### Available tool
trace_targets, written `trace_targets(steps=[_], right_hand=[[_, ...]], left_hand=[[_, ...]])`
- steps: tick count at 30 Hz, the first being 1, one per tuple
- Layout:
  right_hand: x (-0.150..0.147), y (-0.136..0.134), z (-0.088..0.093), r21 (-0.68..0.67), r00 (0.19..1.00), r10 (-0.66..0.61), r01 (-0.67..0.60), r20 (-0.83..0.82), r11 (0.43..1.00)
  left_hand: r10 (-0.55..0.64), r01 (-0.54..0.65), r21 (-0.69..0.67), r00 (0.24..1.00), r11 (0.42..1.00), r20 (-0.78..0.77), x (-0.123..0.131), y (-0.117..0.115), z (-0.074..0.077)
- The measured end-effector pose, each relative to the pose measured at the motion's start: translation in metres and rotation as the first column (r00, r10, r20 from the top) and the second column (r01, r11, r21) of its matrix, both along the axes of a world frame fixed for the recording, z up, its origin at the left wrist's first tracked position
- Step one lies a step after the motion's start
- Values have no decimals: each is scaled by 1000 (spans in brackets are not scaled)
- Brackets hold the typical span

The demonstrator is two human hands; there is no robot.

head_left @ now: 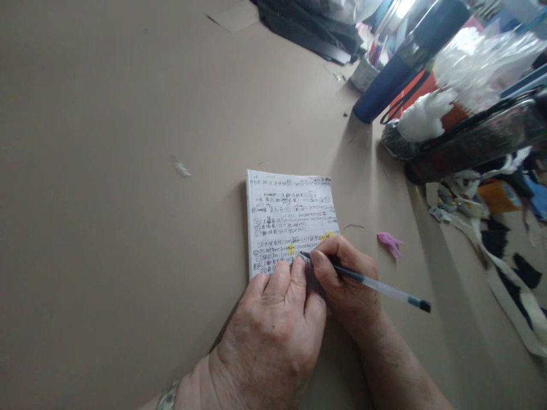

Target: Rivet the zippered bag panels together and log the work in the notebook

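Observation:
A small notepad [290, 213] lies on the table, its page covered in dense dark handwriting with a few yellow highlighted spots. My right hand [352, 279] grips a pen [376, 285] with a clear barrel, dark grip and black end. The pen's tip is at the lower right part of the page, close to my left fingertips. My left hand [277, 330] rests palm down over the bottom of the notepad, holding nothing, its fingers laid on the paper. Both hands hide the notepad's lower edge. A watch or bracelet [167, 396] shows at my left wrist.
A pink clip [390, 245] lies right of the notepad on the table [106, 228]. Farther right stand a blue bottle [397, 68] and a dark bottle [474, 136], among plastic bags, fabric scraps and a pale strap [504, 296]. A plastic scrap [182, 169] lies left; a black item [303, 28] is behind.

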State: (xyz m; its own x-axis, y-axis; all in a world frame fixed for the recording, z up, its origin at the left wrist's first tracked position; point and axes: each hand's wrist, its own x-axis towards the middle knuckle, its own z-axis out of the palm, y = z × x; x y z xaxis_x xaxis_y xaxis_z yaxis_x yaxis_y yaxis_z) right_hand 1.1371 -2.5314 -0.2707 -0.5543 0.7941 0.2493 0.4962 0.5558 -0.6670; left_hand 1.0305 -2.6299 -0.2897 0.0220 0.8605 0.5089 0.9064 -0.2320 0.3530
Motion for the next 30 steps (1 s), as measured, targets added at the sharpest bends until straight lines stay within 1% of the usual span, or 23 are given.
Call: trace_targets(steps=[9,13,18,25,30], right_hand=[[0,-1,2,4,1000,14,-14,8,1000],[-1,0,2,-5,1000,17,-17,0,1000],[-1,0,0,0,1000,20,-20,4,1000],[-1,-1,3,49,999,-26,25,36,999],[-1,0,3,33,999,-34,33,20,999]], left_hand=[[-5,4,28,1000,1000,12,-2,1,3],[-12,12,18,1000,1000,21,-3,2,4],[-4,3,33,999,999,37,-2,3,3],[-3,3,37,1000,999,14,-2,1,-1],[-13,12,19,1000,1000,11,-3,1,1]])
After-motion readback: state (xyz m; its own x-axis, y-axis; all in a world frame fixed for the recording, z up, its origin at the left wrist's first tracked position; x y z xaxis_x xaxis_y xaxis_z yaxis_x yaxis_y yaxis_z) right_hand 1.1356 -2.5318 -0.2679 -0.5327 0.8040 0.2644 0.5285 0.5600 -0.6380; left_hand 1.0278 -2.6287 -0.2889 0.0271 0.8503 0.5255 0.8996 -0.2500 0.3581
